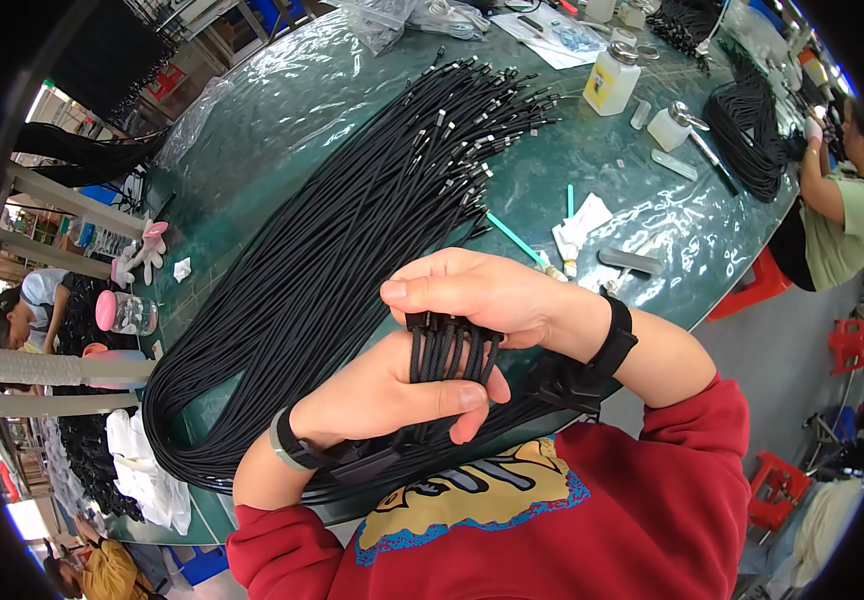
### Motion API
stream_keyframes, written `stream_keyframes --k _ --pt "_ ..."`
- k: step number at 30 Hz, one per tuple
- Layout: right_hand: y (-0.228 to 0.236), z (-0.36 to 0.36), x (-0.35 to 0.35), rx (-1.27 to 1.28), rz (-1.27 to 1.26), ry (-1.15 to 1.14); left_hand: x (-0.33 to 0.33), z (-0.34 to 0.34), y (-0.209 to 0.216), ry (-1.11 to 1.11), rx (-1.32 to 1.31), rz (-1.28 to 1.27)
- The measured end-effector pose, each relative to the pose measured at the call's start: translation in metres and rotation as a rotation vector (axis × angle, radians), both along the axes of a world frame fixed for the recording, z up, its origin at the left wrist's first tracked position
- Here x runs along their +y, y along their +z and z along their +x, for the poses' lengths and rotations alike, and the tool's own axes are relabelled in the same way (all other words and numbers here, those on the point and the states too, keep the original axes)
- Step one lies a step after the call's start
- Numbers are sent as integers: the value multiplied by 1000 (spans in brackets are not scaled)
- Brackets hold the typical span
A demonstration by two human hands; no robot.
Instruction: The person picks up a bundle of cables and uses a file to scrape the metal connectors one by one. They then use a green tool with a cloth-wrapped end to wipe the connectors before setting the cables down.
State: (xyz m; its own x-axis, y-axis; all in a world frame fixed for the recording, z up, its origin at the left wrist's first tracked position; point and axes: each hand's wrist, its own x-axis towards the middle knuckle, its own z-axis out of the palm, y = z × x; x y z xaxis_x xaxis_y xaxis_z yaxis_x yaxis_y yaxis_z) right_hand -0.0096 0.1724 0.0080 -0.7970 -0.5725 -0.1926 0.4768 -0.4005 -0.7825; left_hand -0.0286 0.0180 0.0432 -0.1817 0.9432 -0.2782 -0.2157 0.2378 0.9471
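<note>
Head view: left hand (377, 392) pinches black cables (457, 352); right hand (497, 298) overlaps, fingers partly hidden, grip unclear.

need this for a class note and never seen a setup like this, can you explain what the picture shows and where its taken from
There is no machine here: a person works with two bare hands. The picture comes from a wide fisheye camera worn on the head, looking down, so straight edges bend near the rim. The left hand holds a small bunch of black braided cord loops; the right hand curls over its upper end, though how firmly is hard to tell. On the shiny green table lie a long, curved bundle of black cables, a squarish white bottle with a yellow label and a thin turquoise stick.
</note>
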Motion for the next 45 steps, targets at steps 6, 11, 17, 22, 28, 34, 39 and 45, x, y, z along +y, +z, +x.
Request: stream_keyframes --k 6,11,17,22,28,34,39,45 --pt "-5 3 0 315 -23 16 3 10 6 -51 178 -56" --pt "-4 6 0 418 3 -6 2 16 2 -45 262 -14" --pt "9 9 8 472 214 -65 9 19 1 143 -176 -135" --pt "41 14 11 640 737 -216 11 15 -15 234 -286 -17" --pt "26 27 16 576 700 -669 8 2 -28 724 -319 207" --pt "-6 22 -8 454 582 -505 9 2 -36 787 -165 328" --pt "-21 17 -1 262 387 -397 0 -12 -46 934 -385 314" --pt "-21 15 2 303 429 -339 0 -11 -44 903 -397 226"
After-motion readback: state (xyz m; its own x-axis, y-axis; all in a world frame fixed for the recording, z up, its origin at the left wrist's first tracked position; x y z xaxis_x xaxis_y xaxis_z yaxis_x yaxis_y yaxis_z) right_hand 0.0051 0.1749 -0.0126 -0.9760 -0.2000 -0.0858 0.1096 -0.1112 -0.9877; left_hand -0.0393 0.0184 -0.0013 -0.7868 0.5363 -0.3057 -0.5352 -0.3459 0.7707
